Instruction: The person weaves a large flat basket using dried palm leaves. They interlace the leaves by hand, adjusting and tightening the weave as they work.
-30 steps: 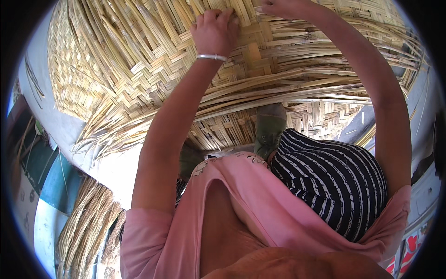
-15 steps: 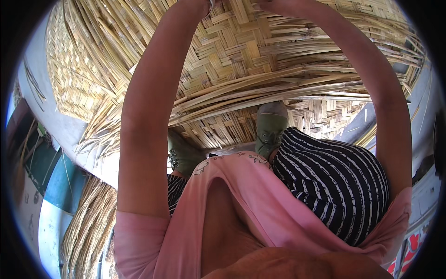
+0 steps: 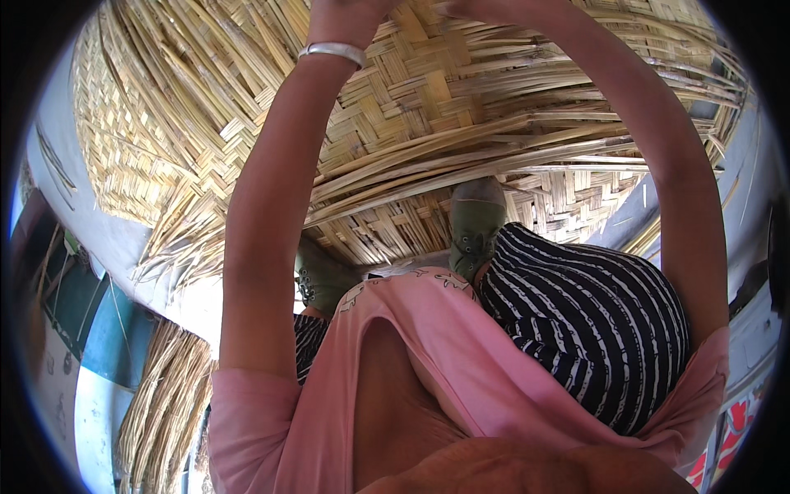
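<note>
A large woven mat (image 3: 448,95) of pale split strips spreads ahead of me, with long loose strips (image 3: 485,136) running across its near part. My left hand (image 3: 352,18), with a light bangle (image 3: 332,51) at the wrist, is over the mat at the top edge. My right hand (image 3: 477,8) is a short way to its right, close to the weave. The top edge of the picture cuts off most of the fingers of both hands. Whether they pinch a strip is hidden.
My green shoes (image 3: 477,221) are at the mat's near side, the right one beside a woven part. More unwoven strips (image 3: 222,66) fan out at the left. A bundle of dry stalks (image 3: 164,395) lies at the lower left, near a blue and white surface (image 3: 111,350).
My left hand has come nearer and a little to the right, bringing the bangle fully into view. The right hand has shifted slightly left. The mat stays nearly as it was.
</note>
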`<control>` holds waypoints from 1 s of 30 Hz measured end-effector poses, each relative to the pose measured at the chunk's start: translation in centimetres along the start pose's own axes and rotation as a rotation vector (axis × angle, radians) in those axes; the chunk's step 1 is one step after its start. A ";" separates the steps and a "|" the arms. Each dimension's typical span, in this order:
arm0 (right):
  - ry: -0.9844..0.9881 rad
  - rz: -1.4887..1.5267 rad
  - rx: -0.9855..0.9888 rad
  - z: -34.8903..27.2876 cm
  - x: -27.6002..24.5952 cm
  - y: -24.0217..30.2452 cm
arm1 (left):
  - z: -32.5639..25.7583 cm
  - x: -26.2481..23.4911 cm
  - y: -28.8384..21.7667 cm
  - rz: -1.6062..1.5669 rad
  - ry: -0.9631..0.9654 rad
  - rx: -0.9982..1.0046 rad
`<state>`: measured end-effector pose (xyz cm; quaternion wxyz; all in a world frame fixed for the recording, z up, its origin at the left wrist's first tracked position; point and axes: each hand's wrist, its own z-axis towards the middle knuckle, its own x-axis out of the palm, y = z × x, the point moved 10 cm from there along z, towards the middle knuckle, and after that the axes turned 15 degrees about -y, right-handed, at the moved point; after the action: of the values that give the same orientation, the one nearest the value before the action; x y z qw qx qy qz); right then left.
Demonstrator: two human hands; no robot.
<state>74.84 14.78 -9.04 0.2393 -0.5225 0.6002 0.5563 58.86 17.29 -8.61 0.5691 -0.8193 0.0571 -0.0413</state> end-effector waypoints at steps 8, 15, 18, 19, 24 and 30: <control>0.085 -0.097 0.007 -1.1 -0.2 1.7 | 4.1 -0.4 2.9 0.360 -0.156 -0.067; 0.107 -0.078 -0.050 -0.6 0.1 1.5 | 0.3 -1.1 -1.5 0.524 -0.280 0.179; 0.121 -0.051 -0.031 -0.4 0.3 1.3 | -5.0 -1.8 -4.2 0.743 -0.614 0.856; 0.122 -0.038 -0.020 -0.4 0.3 1.2 | -6.2 -1.4 -3.7 0.880 -0.594 0.931; 0.152 -0.098 -0.038 -0.2 0.3 1.4 | -9.2 -0.6 0.7 1.264 -0.272 0.852; 0.088 -0.201 -0.049 -0.9 -0.3 2.5 | -9.5 0.1 1.2 1.364 -0.254 0.889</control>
<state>72.94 13.68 -7.47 0.2544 -0.6095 0.5409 0.5208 57.61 8.11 -6.40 0.7425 -0.3010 0.4558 0.3878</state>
